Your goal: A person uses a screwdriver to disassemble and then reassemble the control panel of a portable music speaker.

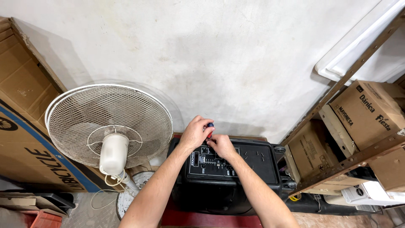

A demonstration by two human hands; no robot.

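Head view, landmark: black speaker box, standing upright, control panel on its top face.
Left hand: above rear edge of speaker box, fingers curled round the blue-and-red handle of a small screwdriver, gripped.
Right hand: on top of speaker box, just right of left hand, fingertips pinched at the tool's lower end; whether grasping shaft or a screw, cannot tell.
Screwdriver: upright, over rear edge of control panel, between both hands.
Control panel: recessed, black, small knobs and white markings, partly covered by forearms.
Surface under speaker box: red, seen at front foot of box; material unclear.
Wall: behind speaker box, white plaster, rough and stained.
Pedestal fan: left of speaker box, white wire guard, motor housing facing camera, cord hanging.
Large cardboard carton: far left of speaker box, leaning on wall, blue stripe.
Metal rack: right of speaker box, rusty angle iron, cardboard boxes on shelves.
White trough-shaped fitting: above right of speaker box, on wall.
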